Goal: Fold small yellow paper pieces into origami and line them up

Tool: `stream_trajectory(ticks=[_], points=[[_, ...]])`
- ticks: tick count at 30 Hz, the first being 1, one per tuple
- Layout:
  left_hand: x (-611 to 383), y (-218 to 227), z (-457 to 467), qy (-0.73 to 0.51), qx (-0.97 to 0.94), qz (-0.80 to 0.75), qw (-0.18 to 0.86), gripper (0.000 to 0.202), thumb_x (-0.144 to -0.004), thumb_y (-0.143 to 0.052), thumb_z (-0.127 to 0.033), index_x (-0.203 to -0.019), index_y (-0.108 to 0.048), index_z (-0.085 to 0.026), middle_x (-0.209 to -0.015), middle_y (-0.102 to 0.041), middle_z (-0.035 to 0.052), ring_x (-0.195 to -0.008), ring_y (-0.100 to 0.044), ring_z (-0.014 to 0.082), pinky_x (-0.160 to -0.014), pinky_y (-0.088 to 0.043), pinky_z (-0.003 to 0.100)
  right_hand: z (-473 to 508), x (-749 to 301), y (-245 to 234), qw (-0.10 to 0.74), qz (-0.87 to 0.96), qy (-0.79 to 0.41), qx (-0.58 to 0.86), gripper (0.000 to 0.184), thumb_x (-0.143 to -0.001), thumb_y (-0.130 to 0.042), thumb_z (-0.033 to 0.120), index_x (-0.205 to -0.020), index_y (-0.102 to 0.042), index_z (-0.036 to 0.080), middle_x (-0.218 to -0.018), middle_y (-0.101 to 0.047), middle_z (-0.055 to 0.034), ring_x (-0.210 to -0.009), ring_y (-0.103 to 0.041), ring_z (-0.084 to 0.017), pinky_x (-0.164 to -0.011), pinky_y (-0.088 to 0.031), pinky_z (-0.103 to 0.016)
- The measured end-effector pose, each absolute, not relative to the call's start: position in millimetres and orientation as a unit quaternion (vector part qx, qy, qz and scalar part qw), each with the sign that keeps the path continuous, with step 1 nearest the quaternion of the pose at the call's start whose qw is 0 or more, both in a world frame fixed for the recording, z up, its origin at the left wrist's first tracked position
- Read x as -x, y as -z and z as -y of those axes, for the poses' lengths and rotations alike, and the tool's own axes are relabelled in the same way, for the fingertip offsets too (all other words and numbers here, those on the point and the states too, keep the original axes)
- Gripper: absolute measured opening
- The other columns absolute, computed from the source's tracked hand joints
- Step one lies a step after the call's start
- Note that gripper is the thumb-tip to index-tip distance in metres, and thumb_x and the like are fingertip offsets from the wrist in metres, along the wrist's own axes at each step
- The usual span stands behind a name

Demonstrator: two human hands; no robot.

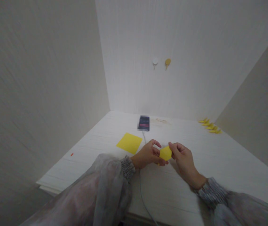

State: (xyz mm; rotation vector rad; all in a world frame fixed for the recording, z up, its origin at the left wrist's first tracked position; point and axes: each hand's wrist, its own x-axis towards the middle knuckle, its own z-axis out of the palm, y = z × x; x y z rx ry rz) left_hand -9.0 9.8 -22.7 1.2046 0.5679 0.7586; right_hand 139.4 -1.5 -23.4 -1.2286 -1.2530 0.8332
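A small piece of folded yellow paper [165,153] is held up between my two hands, just above the white table. My right hand [182,157] pinches its right edge between thumb and fingers. On the other side, my left hand [151,153] grips its lower left part, with the index finger lifted and curved away from the paper. To the left of my left hand lies a flat sheet of yellow paper [129,142]. Several folded yellow paper pieces [210,126] sit in a row at the far right of the table.
A phone with a blurred screen [144,123] lies at the back of the table [89,147], its pale cable [142,191] running under my left wrist to the front edge. A white hook [155,62] and a gold hook [167,62] are on the back wall. Walls enclose both sides.
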Motion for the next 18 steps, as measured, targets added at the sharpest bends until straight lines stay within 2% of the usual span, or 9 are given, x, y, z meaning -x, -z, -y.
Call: stream_trajectory(ticks=[5, 11, 18], points=[[8, 22, -7, -0.328, -0.518, -0.215, 0.760, 0.052, -0.055, -0.071, -0.021, -0.087, -0.030, -0.019, -0.066, -0.062, 0.0018, -0.066, -0.063, 0.0190, -0.065, -0.047, 0.035, 1, -142, 19, 0.574, 0.505, -0.370, 0.528, 0.034, -0.069, -0.053, 0.043, -0.048, -0.043, 0.018, -0.042, -0.035, 0.0054, -0.039, -0.031, -0.008, -0.038, -0.024, -0.021], [9, 23, -7, -0.320, -0.530, -0.163, 0.768, 0.047, -0.062, -0.066, -0.023, -0.090, -0.029, -0.020, -0.072, -0.063, 0.0042, -0.072, -0.063, 0.0209, -0.069, -0.046, 0.038, 3, -141, 14, 0.582, 0.493, -0.376, 0.526, 0.034, -0.069, -0.054, 0.042, -0.046, -0.042, 0.019, -0.040, -0.035, 0.0058, -0.037, -0.031, -0.008, -0.037, -0.024, -0.021], [8, 20, -3, -0.318, -0.532, -0.201, 0.758, 0.053, -0.057, -0.070, -0.019, -0.091, -0.029, -0.021, -0.071, -0.063, 0.0025, -0.069, -0.063, 0.0185, -0.066, -0.048, 0.034, 3, -142, 11, 0.582, 0.484, -0.374, 0.536, 0.035, -0.067, -0.054, 0.045, -0.046, -0.041, 0.019, -0.040, -0.036, 0.0057, -0.037, -0.030, -0.008, -0.037, -0.024, -0.021]])
